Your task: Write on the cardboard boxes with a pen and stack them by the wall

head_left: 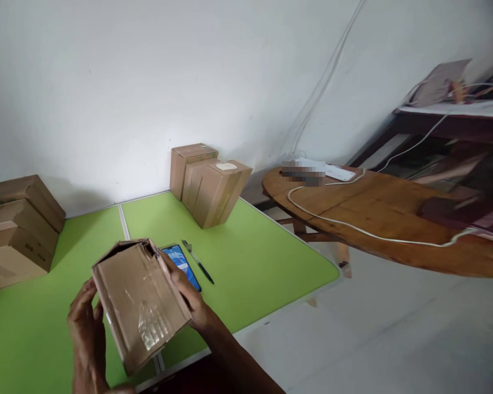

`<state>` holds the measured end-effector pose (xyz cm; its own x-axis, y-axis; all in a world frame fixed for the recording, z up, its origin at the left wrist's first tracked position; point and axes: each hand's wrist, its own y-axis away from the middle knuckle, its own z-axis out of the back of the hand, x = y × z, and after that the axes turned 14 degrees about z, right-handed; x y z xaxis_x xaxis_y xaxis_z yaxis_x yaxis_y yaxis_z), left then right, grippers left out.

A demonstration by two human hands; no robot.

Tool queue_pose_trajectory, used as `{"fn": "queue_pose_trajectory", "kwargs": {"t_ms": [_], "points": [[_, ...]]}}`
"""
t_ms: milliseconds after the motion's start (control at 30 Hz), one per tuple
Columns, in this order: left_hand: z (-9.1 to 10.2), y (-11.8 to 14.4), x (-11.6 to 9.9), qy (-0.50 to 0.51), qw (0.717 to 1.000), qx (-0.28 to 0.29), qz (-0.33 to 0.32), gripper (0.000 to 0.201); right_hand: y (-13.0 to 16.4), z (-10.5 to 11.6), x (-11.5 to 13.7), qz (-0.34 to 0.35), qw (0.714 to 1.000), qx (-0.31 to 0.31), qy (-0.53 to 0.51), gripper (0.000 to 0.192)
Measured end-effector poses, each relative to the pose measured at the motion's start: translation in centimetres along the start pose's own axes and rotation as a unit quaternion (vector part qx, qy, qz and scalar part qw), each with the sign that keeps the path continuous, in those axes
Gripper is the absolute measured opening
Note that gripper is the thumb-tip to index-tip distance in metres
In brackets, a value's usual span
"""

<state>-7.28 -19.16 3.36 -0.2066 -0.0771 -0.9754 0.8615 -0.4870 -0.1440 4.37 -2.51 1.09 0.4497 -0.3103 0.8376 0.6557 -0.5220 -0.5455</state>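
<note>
Between my two hands a worn brown cardboard box (137, 298) is held tilted above the green table. Clear shiny tape crosses its near face, and its far upper edge is torn and dented. My left hand (84, 312) grips the left side, with the fingertips partly hidden by the box. Against the right side presses my right hand (184, 284), its fingers along the upper right edge. Just beyond that hand a smartphone (183, 268) with a lit blue screen lies on the table, partly covered by the box and hand. A dark pen (201, 266) rests beside the phone.
On the green folding table (267, 268), cardboard boxes (219, 191) stand against the wall, and more boxes (22, 235) are at the left. To the right, a wooden table (378, 219) carries a white cable (353, 230) and a white power strip (332, 171).
</note>
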Motion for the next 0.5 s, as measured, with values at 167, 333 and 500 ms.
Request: {"fn": "queue_pose_trajectory", "kwargs": {"t_ms": [167, 333, 500], "points": [[1.7, -0.1, -1.6, -0.022, 0.998, -0.034, 0.049, 0.104, 0.1, -0.1, 1.5, 0.02, 0.993, 0.034, -0.112, 0.083], [2.5, -1.6, -3.6, -0.14, 0.989, -0.045, -0.03, 0.07, 0.9, -1.0, 3.1, 0.023, 0.998, 0.036, -0.04, 0.074], [3.0, -2.6, -4.1, -0.161, 0.987, 0.028, -0.007, 0.057, 1.1, -2.4, 4.1, -0.004, 0.998, -0.049, -0.028, 0.055]]}}
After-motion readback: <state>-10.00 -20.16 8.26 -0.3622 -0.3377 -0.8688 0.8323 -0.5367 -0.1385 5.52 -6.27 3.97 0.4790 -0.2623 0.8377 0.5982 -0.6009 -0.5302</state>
